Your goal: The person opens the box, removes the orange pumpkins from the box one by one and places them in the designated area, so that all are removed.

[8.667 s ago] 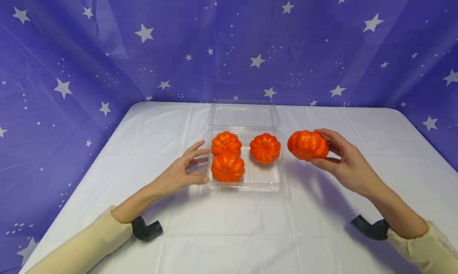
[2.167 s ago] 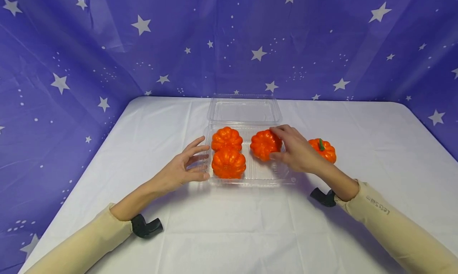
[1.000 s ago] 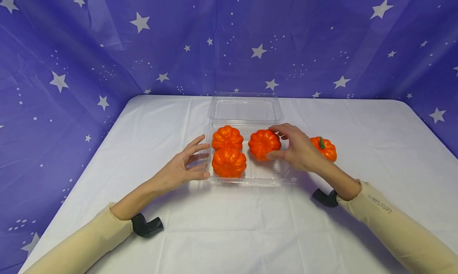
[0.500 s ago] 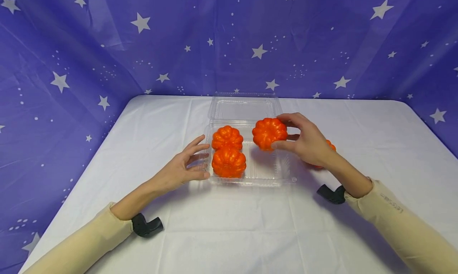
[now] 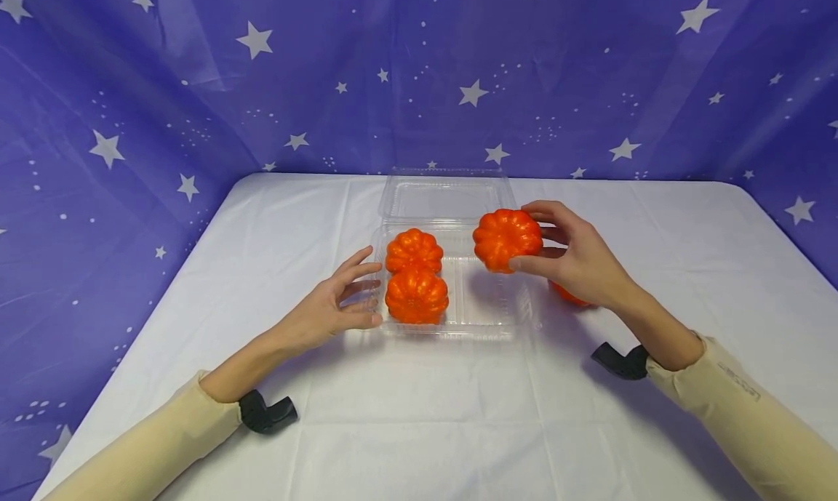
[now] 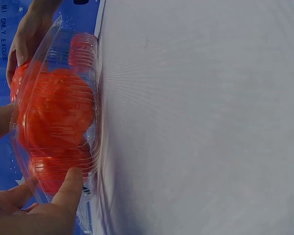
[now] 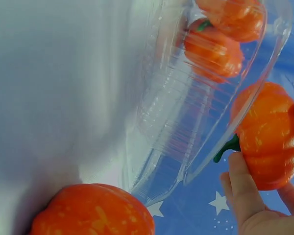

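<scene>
My right hand (image 5: 585,265) grips a toy pumpkin (image 5: 505,239) by its right side, raised over the right half of a clear plastic clamshell container (image 5: 481,319). Its green stem (image 7: 230,146) points downward, as the right wrist view shows. Two more orange pumpkins, a rear one (image 5: 414,251) and a front one (image 5: 417,297), sit stem-down in the container's left half. Beside the container's left wall my left hand (image 5: 330,305) rests with fingers spread and fairly straight. The left wrist view has a digit (image 6: 71,188) against that wall.
Another pumpkin (image 5: 568,295) lies on the table right of the container, mostly hidden by my right hand. The container's lid (image 5: 448,198) is folded back behind it. White cloth (image 5: 419,428) covers the table, and a purple starry curtain (image 5: 314,65) hangs around it.
Earlier my right hand carried one pumpkin to the table at the right. It then took hold of the pumpkin in the container's right half and lifted it up and rightward. My left hand stayed put.
</scene>
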The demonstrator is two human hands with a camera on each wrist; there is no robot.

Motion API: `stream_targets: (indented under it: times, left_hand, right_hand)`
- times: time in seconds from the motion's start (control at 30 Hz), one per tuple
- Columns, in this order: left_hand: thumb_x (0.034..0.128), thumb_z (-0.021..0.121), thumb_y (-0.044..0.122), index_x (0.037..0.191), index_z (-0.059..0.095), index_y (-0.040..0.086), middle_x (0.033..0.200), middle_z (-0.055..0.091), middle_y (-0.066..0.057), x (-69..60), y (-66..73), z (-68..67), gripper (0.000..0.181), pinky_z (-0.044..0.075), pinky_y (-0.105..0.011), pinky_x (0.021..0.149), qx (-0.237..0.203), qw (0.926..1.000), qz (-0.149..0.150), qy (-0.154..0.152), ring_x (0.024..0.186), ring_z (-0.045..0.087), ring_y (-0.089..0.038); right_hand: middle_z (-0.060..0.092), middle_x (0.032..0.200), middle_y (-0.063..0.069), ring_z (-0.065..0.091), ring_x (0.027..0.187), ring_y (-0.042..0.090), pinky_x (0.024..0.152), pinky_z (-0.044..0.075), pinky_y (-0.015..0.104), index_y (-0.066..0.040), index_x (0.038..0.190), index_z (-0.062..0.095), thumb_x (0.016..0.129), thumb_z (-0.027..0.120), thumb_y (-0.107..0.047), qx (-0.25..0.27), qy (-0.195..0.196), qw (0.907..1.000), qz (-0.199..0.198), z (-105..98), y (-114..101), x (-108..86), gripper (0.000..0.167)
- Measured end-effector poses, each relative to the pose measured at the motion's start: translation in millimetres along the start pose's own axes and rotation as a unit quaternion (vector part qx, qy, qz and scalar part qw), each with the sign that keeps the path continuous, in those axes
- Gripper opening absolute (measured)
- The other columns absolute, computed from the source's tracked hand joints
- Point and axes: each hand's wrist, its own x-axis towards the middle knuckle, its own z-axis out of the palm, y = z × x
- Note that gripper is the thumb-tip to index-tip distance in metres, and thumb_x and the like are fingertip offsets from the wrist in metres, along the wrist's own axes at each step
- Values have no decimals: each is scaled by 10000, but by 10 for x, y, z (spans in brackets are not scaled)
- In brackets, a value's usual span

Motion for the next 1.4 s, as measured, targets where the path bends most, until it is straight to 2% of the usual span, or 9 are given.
stream_targets:
  times: [0.1,0.3,0.43,0.57,0.67,0.83,1.1,1.27,1.4]
  left_hand:
    - [851,762,28,1493,373,17,1647,51,22,0,1,-3,751,429,-314,1048,1,10000,1,2,1395,347,-358]
    - [850,760,21,1494,372,15,1648,53,16,3,-3,-2,752,423,-321,1055,23,10000,5,3,1394,348,-358]
    - [848,764,29,1492,376,18,1646,63,28,-2,2,-4,752,426,-330,1052,54,10000,-5,20,1392,352,-353]
    - [850,768,43,1493,375,20,1644,66,46,-5,4,-4,755,435,-336,1046,54,10000,-37,18,1394,350,-348]
    - [852,767,49,1494,374,22,1643,63,54,-7,5,-4,753,439,-335,1044,47,10000,-56,11,1396,347,-344]
    - [853,764,43,1492,376,17,1645,56,40,-7,9,-8,748,444,-332,1039,36,10000,-43,1,1395,348,-347]
    - [853,766,50,1496,373,22,1646,56,24,-8,10,-9,754,453,-332,1029,58,10000,-25,-12,1391,355,-349]
    - [854,767,51,1495,374,20,1647,54,23,-8,6,-9,753,450,-336,1033,47,10000,-25,-16,1392,352,-350]
    - [852,764,38,1492,375,16,1648,49,9,-8,1,-7,750,447,-344,1036,24,10000,0,-11,1392,348,-356]
  right_hand:
    - [544,1311,104,596,1127,315,850,550,220,-56,1356,505,800,815,-40,5,56,10000,-64,-18,-8,-31,637]
    - [504,1391,85,552,1183,282,723,557,206,-133,1478,434,802,814,-53,-217,161,9996,20,-76,-34,-103,780]
    - [483,1411,93,513,1241,303,769,540,167,-112,1502,415,806,812,-65,-238,124,9995,146,-110,-59,-135,803]
    - [492,1394,81,536,1212,330,802,546,175,-92,1465,466,801,814,-50,-173,101,9997,133,-129,-71,-162,750]
    - [497,1376,99,576,1148,333,817,554,200,-86,1449,468,796,806,-6,-28,31,10000,-23,-129,-65,-182,740]
    - [522,1325,114,601,1081,232,844,549,211,-71,1446,446,789,792,45,14,-82,9995,-301,-132,-41,-222,752]
    - [511,1309,96,534,1124,210,885,503,157,-157,1525,374,795,778,51,-212,22,9994,-263,-158,3,-276,860]
    - [493,1357,88,528,1157,207,887,511,171,-129,1484,431,799,747,101,-101,-30,9995,-308,-181,17,-317,789]
    - [515,1316,77,554,1130,212,863,543,216,-98,1430,469,790,720,156,112,-47,9994,-323,-196,28,-345,733]
